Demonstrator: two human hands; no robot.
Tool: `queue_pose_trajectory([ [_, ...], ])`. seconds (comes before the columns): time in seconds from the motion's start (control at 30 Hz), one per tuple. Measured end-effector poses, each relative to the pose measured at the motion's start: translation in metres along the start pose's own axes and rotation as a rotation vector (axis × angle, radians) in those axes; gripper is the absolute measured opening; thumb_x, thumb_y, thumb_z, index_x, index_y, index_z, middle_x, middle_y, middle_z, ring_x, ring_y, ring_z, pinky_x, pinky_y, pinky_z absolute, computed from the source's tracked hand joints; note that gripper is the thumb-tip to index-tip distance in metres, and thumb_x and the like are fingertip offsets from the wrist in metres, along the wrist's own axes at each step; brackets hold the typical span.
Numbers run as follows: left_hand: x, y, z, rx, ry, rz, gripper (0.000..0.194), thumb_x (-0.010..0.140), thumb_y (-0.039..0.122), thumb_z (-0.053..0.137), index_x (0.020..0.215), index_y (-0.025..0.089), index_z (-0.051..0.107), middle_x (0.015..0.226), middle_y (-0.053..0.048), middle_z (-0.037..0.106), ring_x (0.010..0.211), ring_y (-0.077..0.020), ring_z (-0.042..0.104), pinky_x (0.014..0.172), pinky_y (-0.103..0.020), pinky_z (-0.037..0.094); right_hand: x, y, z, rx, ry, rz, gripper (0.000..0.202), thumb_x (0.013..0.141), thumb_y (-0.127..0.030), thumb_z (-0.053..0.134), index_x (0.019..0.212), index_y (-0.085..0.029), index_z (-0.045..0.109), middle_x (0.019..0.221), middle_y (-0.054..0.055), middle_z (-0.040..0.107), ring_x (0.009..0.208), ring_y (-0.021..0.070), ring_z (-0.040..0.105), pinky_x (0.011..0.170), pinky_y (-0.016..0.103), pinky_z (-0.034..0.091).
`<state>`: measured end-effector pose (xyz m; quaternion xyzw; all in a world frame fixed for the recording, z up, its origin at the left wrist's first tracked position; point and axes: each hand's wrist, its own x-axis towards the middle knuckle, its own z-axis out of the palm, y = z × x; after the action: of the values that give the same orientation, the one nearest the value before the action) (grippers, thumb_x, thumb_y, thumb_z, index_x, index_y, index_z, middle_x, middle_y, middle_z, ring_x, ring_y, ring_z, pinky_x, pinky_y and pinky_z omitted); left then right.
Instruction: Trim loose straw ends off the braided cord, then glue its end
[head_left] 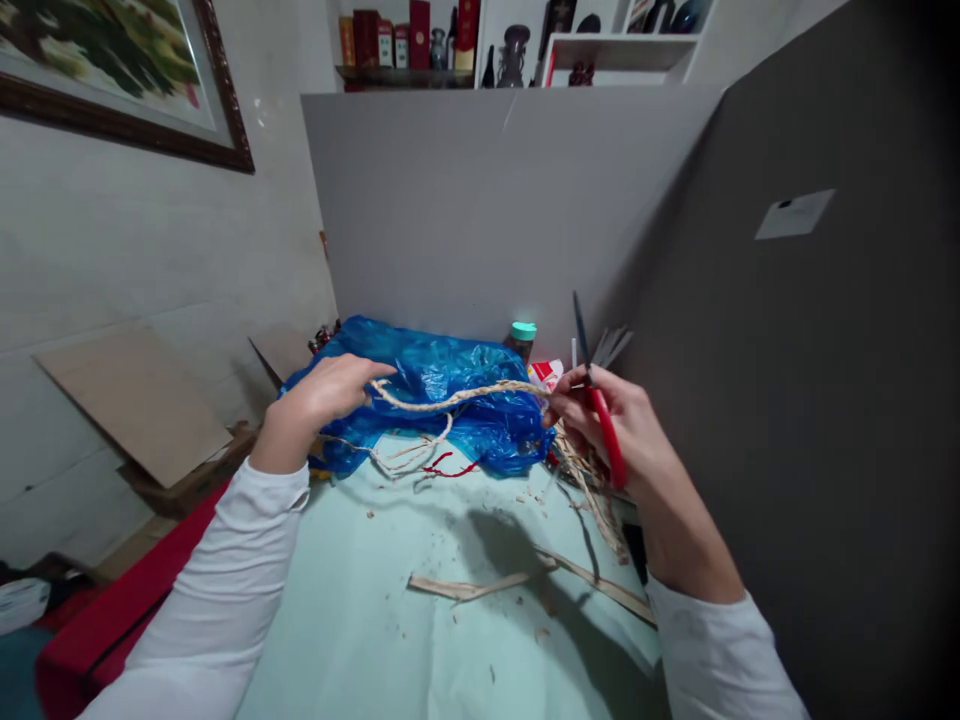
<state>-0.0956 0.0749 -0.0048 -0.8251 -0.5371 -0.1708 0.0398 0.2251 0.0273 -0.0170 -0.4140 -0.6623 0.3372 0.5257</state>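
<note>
The left hand pinches one end of a pale braided straw cord; the right hand grips the other end together with red-handled scissors, blades pointing up. The cord spans between both hands, held above a crumpled blue plastic bag. In front of the bag lies a pale green table cover bearing two flat straw strips and scattered chips. Loose straw strands lie right of the bag, one red thread at its front edge. Behind the bag stand one dark jar with a teal lid and grey partition boards. No writing is legible.
</note>
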Motion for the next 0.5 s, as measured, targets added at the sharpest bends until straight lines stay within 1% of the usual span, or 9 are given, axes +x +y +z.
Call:
queue_pose_trajectory([
  [0.07,-0.003,0.003,0.004,-0.027,-0.125,0.065,0.063,0.071,0.006,0.054,0.13,0.026,0.065,0.123,-0.003,0.073,0.113,-0.0253,0.066,0.092,-0.029,0.049,0.002,0.005,0.012,0.014,-0.052,0.049,0.029,0.071,-0.038,0.077,0.076,-0.022,0.053,0.059,-0.002,0.066,0.035,0.0087,0.045,0.033,0.022,0.034],
  [0.13,-0.007,0.014,0.004,-0.095,-0.236,0.173,0.075,0.075,0.007,0.053,0.145,0.034,0.049,0.144,0.003,0.059,0.125,-0.0205,0.059,0.1,-0.026,0.045,0.003,0.008,0.02,0.014,-0.066,0.077,0.029,0.071,-0.037,0.077,0.076,-0.022,0.053,0.058,-0.003,0.065,0.036,0.0086,0.045,0.034,0.022,0.035],
  [0.2,-0.009,0.025,0.0,-0.3,-0.386,0.355,0.078,0.081,0.012,0.054,0.154,0.031,0.033,0.153,0.001,0.049,0.133,-0.0192,0.053,0.105,-0.024,0.041,0.003,0.012,0.022,0.009,-0.066,0.096,0.028,0.072,-0.038,0.076,0.078,-0.022,0.053,0.059,-0.003,0.065,0.036,0.0086,0.044,0.034,0.022,0.036],
  [0.3,-0.01,0.03,-0.003,-0.447,-0.435,0.456,0.078,0.083,0.014,0.055,0.155,0.035,0.03,0.156,0.005,0.044,0.138,-0.0183,0.048,0.108,-0.022,0.038,0.003,0.016,0.019,-0.007,-0.042,0.108,0.026,0.076,-0.038,0.073,0.08,-0.023,0.053,0.061,-0.003,0.066,0.037,0.0083,0.044,0.034,0.022,0.037],
  [0.37,-0.008,0.019,0.001,-0.381,-0.384,0.378,0.081,0.079,0.008,0.051,0.153,0.038,0.034,0.155,0.005,0.045,0.137,-0.02,0.049,0.106,-0.025,0.04,0.002,0.017,0.016,-0.012,-0.013,0.092,0.025,0.078,-0.037,0.073,0.081,-0.023,0.053,0.062,-0.002,0.067,0.036,0.008,0.044,0.033,0.021,0.035],
  [0.4,-0.006,0.011,0.005,-0.301,-0.316,0.287,0.083,0.076,0.005,0.049,0.151,0.038,0.037,0.153,0.003,0.049,0.134,-0.0224,0.052,0.104,-0.028,0.043,0.002,0.017,0.016,-0.012,0.005,0.082,0.025,0.078,-0.036,0.073,0.081,-0.023,0.053,0.061,-0.002,0.067,0.036,0.0079,0.044,0.033,0.021,0.035],
  [0.43,-0.005,0.001,0.009,-0.203,-0.226,0.176,0.082,0.074,0.004,0.048,0.149,0.035,0.042,0.148,0.0,0.054,0.13,-0.0259,0.055,0.102,-0.033,0.045,0.002,0.018,0.015,-0.012,0.025,0.072,0.025,0.078,-0.035,0.074,0.08,-0.023,0.053,0.061,-0.002,0.067,0.035,0.008,0.044,0.032,0.021,0.034],
  [0.47,-0.004,-0.009,0.013,-0.104,-0.121,0.051,0.079,0.071,0.006,0.05,0.147,0.031,0.048,0.137,-0.006,0.064,0.121,-0.0305,0.062,0.097,-0.038,0.048,0.002,0.017,0.016,-0.012,0.042,0.064,0.024,0.078,-0.035,0.074,0.079,-0.023,0.053,0.06,-0.002,0.066,0.035,0.0081,0.044,0.032,0.021,0.034],
  [0.5,-0.004,-0.018,0.017,-0.05,-0.014,-0.026,0.073,0.07,0.008,0.051,0.142,0.026,0.055,0.126,-0.01,0.071,0.113,-0.0343,0.066,0.093,-0.043,0.051,0.002,0.017,0.017,-0.017,0.055,0.058,0.024,0.078,-0.034,0.074,0.079,-0.023,0.053,0.06,-0.003,0.066,0.035,0.0084,0.044,0.032,0.021,0.034],
])
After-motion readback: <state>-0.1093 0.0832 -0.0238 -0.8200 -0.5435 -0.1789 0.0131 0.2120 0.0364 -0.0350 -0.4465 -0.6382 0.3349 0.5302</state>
